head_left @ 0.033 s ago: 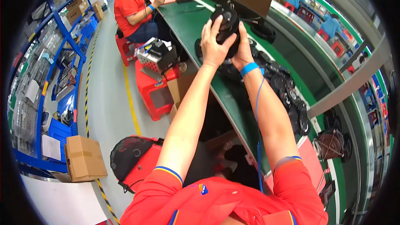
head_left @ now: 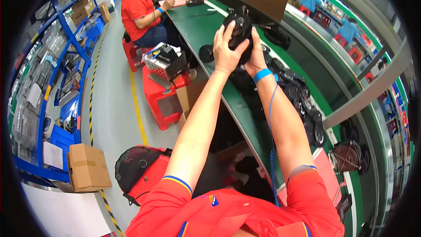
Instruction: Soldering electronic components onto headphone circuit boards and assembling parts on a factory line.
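My left hand (head_left: 226,50) and my right hand (head_left: 255,55) hold a black round plastic part (head_left: 239,24) between them, raised above the green workbench. The fingers of the left hand curl over its near left side, with the thumb pressed across its front. The right hand cups it from the right and below, partly hidden behind it. A blue wrist strap (head_left: 262,75) with a coiled cord sits on my right wrist. Beside my left hand a black disc (head_left: 206,53) lies at the bench edge. Several similar black round parts (head_left: 302,96) are heaped along my right forearm.
The green bench (head_left: 186,19) runs away to the far left, where a co-worker in red (head_left: 139,13) sits. A red stool (head_left: 160,105) bears a box of parts (head_left: 164,61). A fan with a wire guard (head_left: 346,156) stands right; a grey post (head_left: 372,85) slants nearby.
The held part has tilted slightly and the left fingers have shifted on it. The black disc beside my left hand shows more fully. Otherwise the view has only shifted a little.
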### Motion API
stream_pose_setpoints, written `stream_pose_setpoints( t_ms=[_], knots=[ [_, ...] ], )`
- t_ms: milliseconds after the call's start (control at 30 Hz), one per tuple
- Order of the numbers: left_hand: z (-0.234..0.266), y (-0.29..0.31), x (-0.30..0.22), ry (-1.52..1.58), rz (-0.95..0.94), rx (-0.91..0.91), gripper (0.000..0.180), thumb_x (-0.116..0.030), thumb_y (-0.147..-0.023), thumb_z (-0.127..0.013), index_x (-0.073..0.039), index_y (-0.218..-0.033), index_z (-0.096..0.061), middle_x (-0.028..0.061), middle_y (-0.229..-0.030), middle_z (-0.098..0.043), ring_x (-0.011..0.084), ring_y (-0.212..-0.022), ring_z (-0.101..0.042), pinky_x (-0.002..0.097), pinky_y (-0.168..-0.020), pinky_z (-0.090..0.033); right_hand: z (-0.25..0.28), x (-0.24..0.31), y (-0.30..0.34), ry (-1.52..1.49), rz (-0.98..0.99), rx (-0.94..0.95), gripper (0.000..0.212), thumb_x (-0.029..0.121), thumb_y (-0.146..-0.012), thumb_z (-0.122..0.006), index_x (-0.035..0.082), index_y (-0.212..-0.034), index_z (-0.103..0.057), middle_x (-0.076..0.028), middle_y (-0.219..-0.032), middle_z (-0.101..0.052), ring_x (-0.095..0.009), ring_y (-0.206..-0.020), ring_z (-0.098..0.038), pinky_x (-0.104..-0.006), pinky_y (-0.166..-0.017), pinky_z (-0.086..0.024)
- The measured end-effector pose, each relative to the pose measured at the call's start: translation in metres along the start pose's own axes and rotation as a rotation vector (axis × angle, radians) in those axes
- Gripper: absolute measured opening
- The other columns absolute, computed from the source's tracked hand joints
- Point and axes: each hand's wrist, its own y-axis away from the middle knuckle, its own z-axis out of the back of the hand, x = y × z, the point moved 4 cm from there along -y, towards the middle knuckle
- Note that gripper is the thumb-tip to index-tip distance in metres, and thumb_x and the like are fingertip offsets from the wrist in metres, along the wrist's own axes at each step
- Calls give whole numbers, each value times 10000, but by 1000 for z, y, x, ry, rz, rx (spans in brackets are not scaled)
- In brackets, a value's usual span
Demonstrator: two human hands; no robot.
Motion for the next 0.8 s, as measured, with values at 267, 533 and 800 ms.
stream_pose_setpoints(
  t_ms=[267,533,800],
  knots=[
    [-60,30,51,-104,163,200,613,-546,-731,-656,-238,-1254,-568,125,-1281,-532,341,-1232,-439,526,-1021,-273,90,-3,-40,106,-200,-157,483,554,-886,-492,135,-1091,-620,-47,-1075,-645,-226,-973,-607,-405,-859,-486],
    [-63,24,55,-140,132,218,509,-541,-805,-583,-144,-1119,-648,143,-1257,-555,308,-1230,-447,512,-1039,-227,87,50,-42,1011,-258,-319,529,441,-816,-654,33,-1145,-584,-118,-1163,-592,-248,-1049,-572,-465,-716,-509],
    [-65,23,61,42,122,127,409,-453,-847,-573,-84,-977,-690,174,-1128,-612,334,-1109,-541,425,-969,-371,32,63,-16,1948,729,-153,422,310,-805,-645,62,-1144,-603,-212,-1255,-524,-381,-1170,-476,-425,-994,-382]
  ],
)
